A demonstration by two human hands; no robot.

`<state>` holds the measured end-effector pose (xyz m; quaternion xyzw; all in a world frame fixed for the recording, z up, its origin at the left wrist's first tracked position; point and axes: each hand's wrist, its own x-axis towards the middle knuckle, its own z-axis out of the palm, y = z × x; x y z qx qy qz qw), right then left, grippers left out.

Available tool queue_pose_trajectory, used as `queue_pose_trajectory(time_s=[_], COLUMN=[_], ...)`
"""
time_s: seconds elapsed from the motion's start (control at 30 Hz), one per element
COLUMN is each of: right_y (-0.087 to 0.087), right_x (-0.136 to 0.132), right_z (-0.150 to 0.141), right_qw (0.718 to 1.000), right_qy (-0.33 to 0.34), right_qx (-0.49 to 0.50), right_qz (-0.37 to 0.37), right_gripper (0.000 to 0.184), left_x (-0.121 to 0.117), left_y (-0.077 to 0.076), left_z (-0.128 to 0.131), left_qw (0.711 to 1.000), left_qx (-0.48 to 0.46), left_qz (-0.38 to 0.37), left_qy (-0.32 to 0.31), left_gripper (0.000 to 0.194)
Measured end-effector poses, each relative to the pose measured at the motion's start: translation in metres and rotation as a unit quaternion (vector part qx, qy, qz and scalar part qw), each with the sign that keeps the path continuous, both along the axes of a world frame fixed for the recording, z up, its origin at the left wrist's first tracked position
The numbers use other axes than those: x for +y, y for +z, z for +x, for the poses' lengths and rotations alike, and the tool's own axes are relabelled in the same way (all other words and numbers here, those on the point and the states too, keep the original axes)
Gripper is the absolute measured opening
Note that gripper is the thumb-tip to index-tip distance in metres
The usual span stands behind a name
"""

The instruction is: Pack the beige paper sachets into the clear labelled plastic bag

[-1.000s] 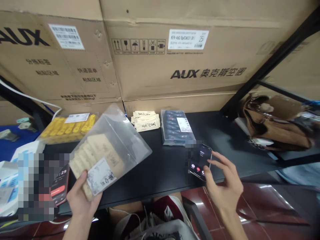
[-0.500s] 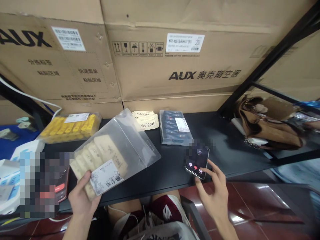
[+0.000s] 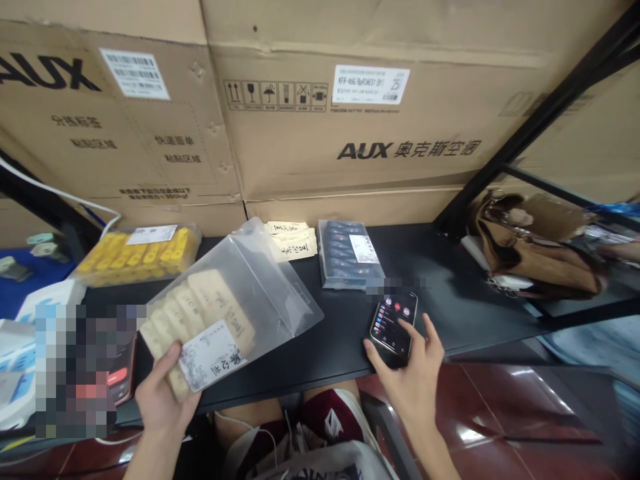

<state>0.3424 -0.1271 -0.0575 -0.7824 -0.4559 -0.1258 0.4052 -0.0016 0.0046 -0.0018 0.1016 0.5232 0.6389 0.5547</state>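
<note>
Far left, a white-and-blue box (image 3: 17,383) is seen at the table edge, partly hidden by a pixelated patch. Next to it, a reddish-edged phone (image 3: 120,373) is lying on the black table (image 3: 295,357) – mostly masked, so its position is only roughly readable. Behind, a clear pack of yellow items (image 3: 145,257) is set near the cardboard boxes (image 3: 295,160), with a white label on top.

A clear zip bag (image 3: 275,297) of beige packets (image 3: 213,297) is held tilted above the front of the table by the left hand (image 3: 167,387); its lower left corner is grasped by the fingers, thumb on the front, just beside the white label (image 3: 213,353).

Cream packets (image 3: 299,247) are piled behind the bag, partly covered by it. Just right of them, a clear case of dark blue items (image 3: 347,260) is placed. In front of that case, a lit phone (image 3: 393,327) is reached by the right hand (image 3: 415,377) – fingers spread and unclenched, index finger over the screen, thumb at the lower left edge. Far right, a brown handbag (image 3: 555,260) is seen beyond a black frame bar (image 3: 480,180).
</note>
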Motion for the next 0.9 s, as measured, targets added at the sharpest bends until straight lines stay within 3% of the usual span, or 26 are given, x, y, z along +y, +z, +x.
queue_pose_trajectory(time_s=[0.17,0.33,0.43,0.57,0.77,0.9], right_y=[0.004,0.008,0.016,0.027,0.023,0.023], right_x=[0.016,0.005,0.005,0.019,0.039,0.056], right_z=[0.007,0.068,0.105,0.126,0.143,0.161], right_qw=[1.0,0.996,0.982,0.954,0.954,0.96], right_qy=[0.01,0.041,0.014,-0.019,0.013,0.013], right_qx=[-0.018,-0.01,-0.01,-0.027,0.046,0.072], right_qz=[-0.017,-0.074,-0.187,-0.297,-0.296,-0.27], right_gripper=[0.069,0.081,0.095,0.106,0.075,0.069], left_x=[0.0,-0.001,0.0,0.0,-0.001,-0.002], left_y=[-0.002,-0.004,-0.004,-0.004,-0.003,-0.006], left_z=[-0.001,-0.002,-0.002,-0.003,-0.002,-0.003], left_qw=[1.0,1.0,1.0,1.0,1.0,1.0], left_qx=[0.015,0.01,-0.001,-0.004,0.007,0.011], left_qz=[0.003,-0.001,-0.003,-0.005,-0.013,0.007], left_qy=[-0.012,-0.004,-0.005,-0.012,-0.003,-0.017], left_gripper=[0.049,0.048,0.047,0.043,0.047,0.053])
